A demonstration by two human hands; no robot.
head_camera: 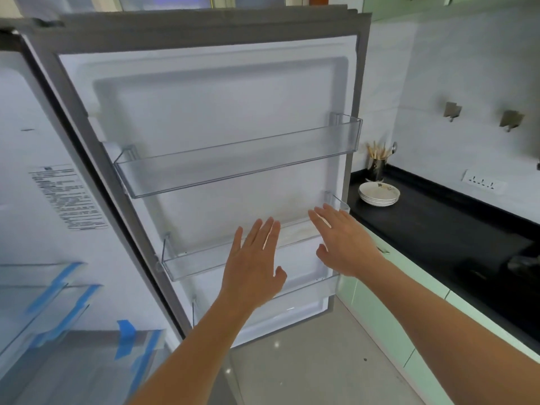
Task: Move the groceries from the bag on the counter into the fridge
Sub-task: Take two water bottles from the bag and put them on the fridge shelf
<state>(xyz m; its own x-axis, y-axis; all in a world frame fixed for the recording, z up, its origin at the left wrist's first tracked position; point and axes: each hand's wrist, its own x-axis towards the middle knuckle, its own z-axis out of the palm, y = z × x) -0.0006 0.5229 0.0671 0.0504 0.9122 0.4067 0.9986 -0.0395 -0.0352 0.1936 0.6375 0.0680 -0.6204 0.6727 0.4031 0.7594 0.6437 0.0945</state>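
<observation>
The fridge door (204,112) stands wide open in front of me, its white inner side facing me. It carries an upper clear bin (233,165) and a middle clear bin (198,261), both with nothing in them. My left hand (254,261) and my right hand (344,241) are stretched out with straight fingers in front of the middle bin, holding nothing. The fridge interior (43,302) shows at the left with glass shelves edged in blue tape. No grocery bag is in view.
A black counter (438,238) over pale green cabinets (380,317) runs along the right. On it stand a stack of white plates (379,194) and a metal utensil holder (377,168). A dark object (523,264) sits at the right edge. Tiled floor lies below.
</observation>
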